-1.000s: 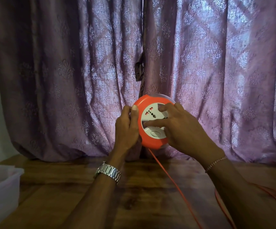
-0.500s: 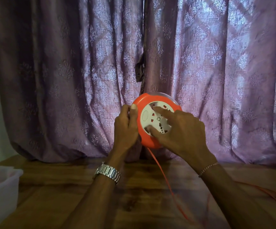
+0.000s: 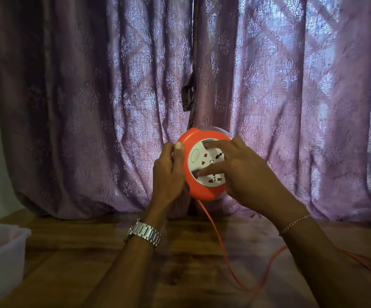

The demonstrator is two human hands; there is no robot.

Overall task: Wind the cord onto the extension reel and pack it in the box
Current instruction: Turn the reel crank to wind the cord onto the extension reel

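The orange extension reel [image 3: 199,191] is held upright in the air above the wooden table [image 3: 117,245], in front of the curtain. My left hand [image 3: 169,172] grips its left rim, thumb on the front edge. My right hand [image 3: 246,174] lies across the white socket face [image 3: 204,162], with the index finger along the top and the thumb pressing the lower part. The orange cord [image 3: 222,247] drops from the bottom of the reel, loops on the table and runs off to the right. A translucent plastic box [image 3: 0,252] stands at the left edge of the table.
A purple patterned curtain [image 3: 91,107] hangs close behind the reel and bunches on the back of the table. More loose cord [image 3: 362,261] lies at the right, partly hidden by my right forearm.
The white socket face has turned and my right hand has shifted round with it. The cord's loop on the table has swung to the right. My left hand has kept its hold.
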